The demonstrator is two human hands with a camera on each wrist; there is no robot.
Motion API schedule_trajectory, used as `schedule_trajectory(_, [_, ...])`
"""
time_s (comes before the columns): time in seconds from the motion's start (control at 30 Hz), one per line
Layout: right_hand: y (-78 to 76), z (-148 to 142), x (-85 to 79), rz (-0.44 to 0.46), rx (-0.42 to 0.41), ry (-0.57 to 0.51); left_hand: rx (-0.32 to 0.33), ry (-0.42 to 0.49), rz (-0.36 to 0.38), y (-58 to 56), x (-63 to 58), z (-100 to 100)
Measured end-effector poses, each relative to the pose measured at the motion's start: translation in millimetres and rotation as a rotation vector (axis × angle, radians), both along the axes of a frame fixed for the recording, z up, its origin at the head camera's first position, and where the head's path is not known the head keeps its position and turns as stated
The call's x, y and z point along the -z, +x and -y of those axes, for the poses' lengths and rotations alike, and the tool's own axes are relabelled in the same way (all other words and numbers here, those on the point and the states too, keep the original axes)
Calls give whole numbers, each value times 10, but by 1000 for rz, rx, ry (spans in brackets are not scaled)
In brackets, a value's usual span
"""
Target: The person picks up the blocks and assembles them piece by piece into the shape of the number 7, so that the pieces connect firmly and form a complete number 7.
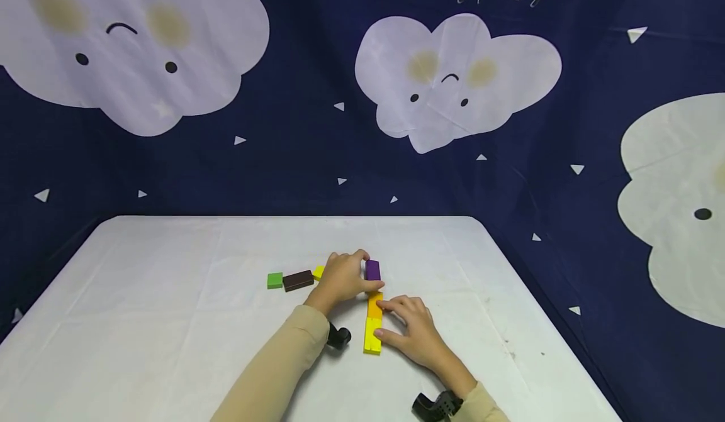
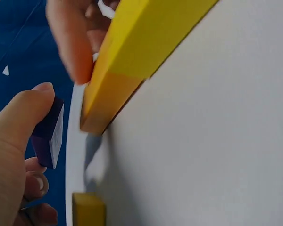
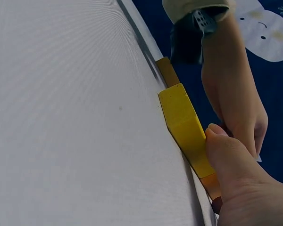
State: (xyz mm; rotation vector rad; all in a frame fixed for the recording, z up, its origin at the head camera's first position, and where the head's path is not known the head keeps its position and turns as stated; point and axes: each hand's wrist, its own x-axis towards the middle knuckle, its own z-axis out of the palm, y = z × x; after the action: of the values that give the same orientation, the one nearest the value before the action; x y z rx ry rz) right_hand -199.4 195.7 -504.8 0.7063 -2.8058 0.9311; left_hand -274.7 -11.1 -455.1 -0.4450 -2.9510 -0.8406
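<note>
My left hand [image 1: 340, 277] pinches a purple block [image 1: 372, 270] between thumb and fingers. In the left wrist view the purple block [image 2: 49, 134] shows above the white tabletop, its pale lower face lit. Just in front of it, an orange block [image 1: 374, 307] and a yellow block [image 1: 372, 338] lie end to end in a straight line. My right hand [image 1: 416, 331] is on their right side, a finger touching the orange block and the thumb against the yellow one. In the right wrist view the thumb [image 3: 231, 157] lies along the yellow block [image 3: 181, 122].
Left of my left hand a green block [image 1: 274, 280], a dark brown block [image 1: 297, 280] and a partly hidden yellow block [image 1: 318, 273] form a row. The white table [image 1: 170, 346] ends at a dark blue cloud-patterned curtain [image 1: 306, 158]. Each wrist wears a black camera.
</note>
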Motion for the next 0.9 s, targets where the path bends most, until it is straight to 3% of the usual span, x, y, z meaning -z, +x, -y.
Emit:
schedule_trajectory(0.2, [-10,2,-6,-10,-7,-19,4,19,6,-41,28,-107])
schedule_trajectory(0.5, [4,10,-35,15,-5,-15,20,10,76,-83,90,-143])
schedule_trajectory(0.9, [10,12,-33,-8,-13,-13,39,30,160,-67,64,-133])
